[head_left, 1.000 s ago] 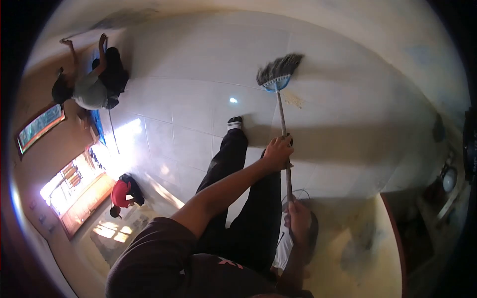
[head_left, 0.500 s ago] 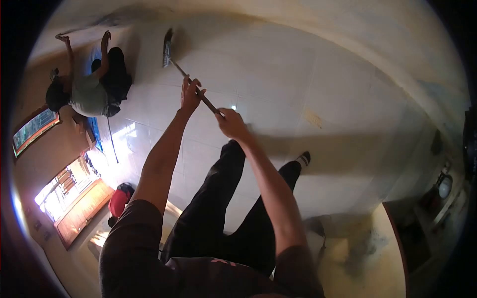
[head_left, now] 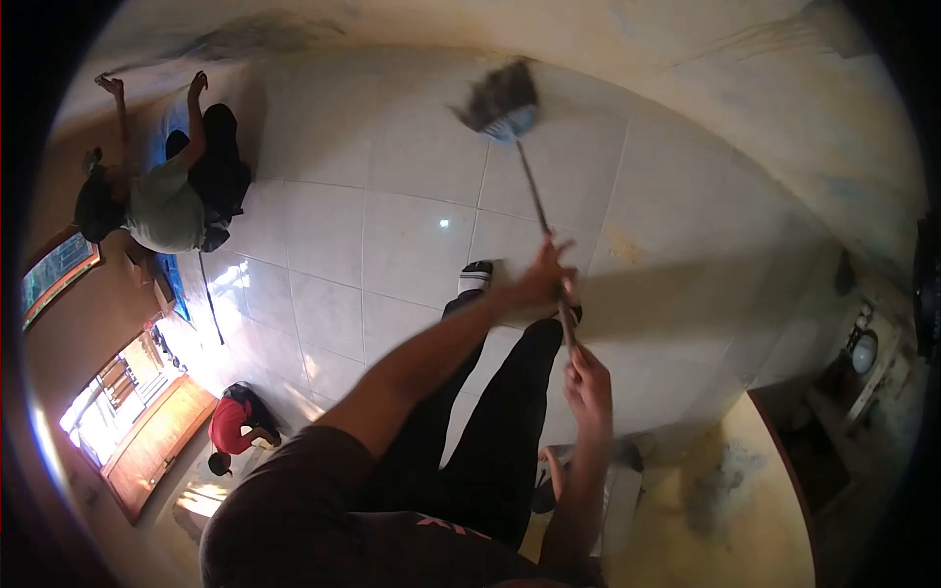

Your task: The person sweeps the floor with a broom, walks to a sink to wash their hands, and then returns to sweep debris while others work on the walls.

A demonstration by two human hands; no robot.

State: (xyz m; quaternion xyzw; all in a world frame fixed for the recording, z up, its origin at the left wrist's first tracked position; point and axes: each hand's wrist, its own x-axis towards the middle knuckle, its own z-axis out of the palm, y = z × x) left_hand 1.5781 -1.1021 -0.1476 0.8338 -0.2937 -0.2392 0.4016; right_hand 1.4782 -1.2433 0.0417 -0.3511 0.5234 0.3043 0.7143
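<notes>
A broom [head_left: 530, 186] with a long thin handle stretches away from me across the tiled floor. Its head [head_left: 512, 122] is pale blue with dark bristles, blurred and lying near the far wall. My left hand [head_left: 542, 279] is around the middle of the handle, some fingers loosely spread. Lower down, near the handle's end, my right hand [head_left: 588, 387] grips it with closed fingers. My feet, in dark shoes with striped socks, stand below the hands; my left forearm partly covers my legs.
A person in a grey-green shirt [head_left: 169, 208] is by the left wall, arms raised. Another in red [head_left: 231, 423] bends low at lower left. Part of someone's arm [head_left: 556, 470] shows beside my right forearm. A yellowish partition [head_left: 750, 490] stands at lower right.
The broom head has swung right along the far wall, and both my hands have moved right and nearer me with the handle. The person in red now shows more fully.
</notes>
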